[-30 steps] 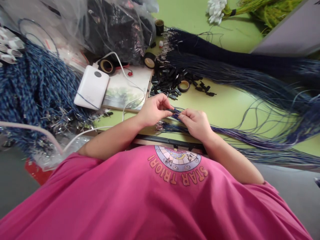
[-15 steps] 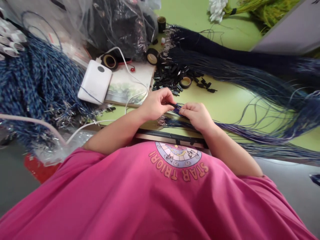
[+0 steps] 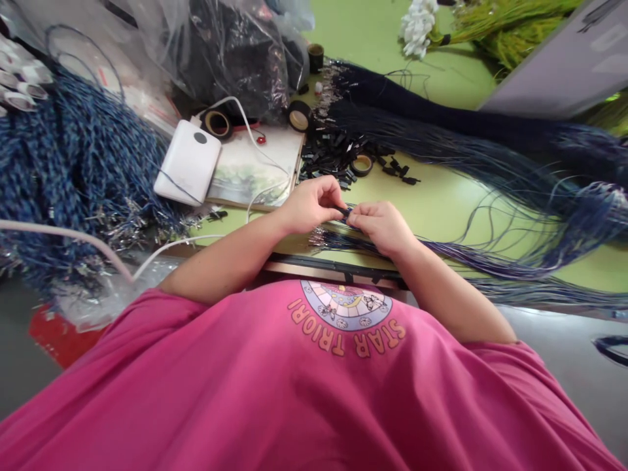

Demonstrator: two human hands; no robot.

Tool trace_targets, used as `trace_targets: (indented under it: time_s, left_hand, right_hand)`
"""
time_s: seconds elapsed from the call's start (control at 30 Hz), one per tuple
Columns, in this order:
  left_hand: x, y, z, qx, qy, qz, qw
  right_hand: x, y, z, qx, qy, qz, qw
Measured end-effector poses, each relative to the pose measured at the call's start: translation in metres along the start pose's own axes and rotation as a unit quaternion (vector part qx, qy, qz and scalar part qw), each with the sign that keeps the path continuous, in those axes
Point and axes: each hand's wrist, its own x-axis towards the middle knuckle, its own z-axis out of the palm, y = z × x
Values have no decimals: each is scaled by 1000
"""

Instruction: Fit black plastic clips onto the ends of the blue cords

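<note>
My left hand (image 3: pixel 316 204) is closed in a pinch on a small black connector housing (image 3: pixel 343 210), mostly covered by the fingertips. Right beside it, my right hand (image 3: pixel 380 226) pinches the end of thin dark blue wires; how many lie between its fingers is hidden. The fingertips of both hands almost meet. Below them lies a bundle of blue and purple wires (image 3: pixel 471 254) with bare metal terminals (image 3: pixel 318 237) at its left end. A pile of black connector housings (image 3: pixel 328 156) sits just beyond my hands, with a tape roll (image 3: pixel 362 165) at its edge.
A white power bank (image 3: pixel 188 160) with a cable rests on a notebook (image 3: pixel 250 163). Twisted blue wires (image 3: pixel 73 150) heap up at left. Dark wires (image 3: pixel 432 118) stretch across the back right. A plastic bag (image 3: pixel 235 52) and yellow-green wires (image 3: pixel 520 26) are farther back.
My right hand has shifted slightly left, bringing its fingertips closer to the left hand's and covering more of the wire ends. The left hand keeps its pinch. The view has shifted slightly.
</note>
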Motion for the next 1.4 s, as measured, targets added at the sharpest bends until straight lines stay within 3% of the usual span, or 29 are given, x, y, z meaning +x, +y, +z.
trace_targets:
  time_s: [0.2,0.3,0.43,0.5,0.57,0.63,0.73,0.83,0.9,0.97,1.03,1.27,1.4]
  left_hand:
    - [-1,7,-5,44,29,-1,999]
    - [-2,16,-17,93,-3,-9,996]
    - [-3,22,-33,197,-98,-34,975]
    - [-3,21,-36,228,-101,-31,968]
    - [-4,20,-37,235,-97,-27,967]
    - [-5,21,-36,230,-96,-26,968]
    - [-7,25,-34,209,-92,-30,973]
    - [-10,29,-30,158,-77,-37,984]
    - [-9,28,-26,102,-61,-42,992]
    - [-8,26,-20,30,-45,-49,997]
    - [-6,22,-15,-36,-40,-61,997]
    - [-3,14,-5,-151,-19,-97,984]
    - [-3,12,-2,-171,-7,-103,980]
  right_hand:
    - [6,-2,-13,-116,12,-77,990]
    - [16,-1,-25,-185,-2,-150,971]
    - [26,-2,-19,-342,-110,-173,917]
    - [27,-3,-8,-435,-138,-152,877]
    - [26,-4,2,-486,-132,-133,854]
    - [25,-3,4,-472,-127,-135,862]
    - [25,-1,-6,-367,-85,-151,914]
    - [23,-1,-24,-180,-33,-105,977]
    - [20,-4,-32,-46,-43,-76,995]
    - [14,-8,-34,18,-72,-89,993]
    - [7,-12,-31,-4,-79,-130,988]
    - [-9,-4,-21,-100,85,-199,971]
    - [-14,9,-18,-205,136,-243,938]
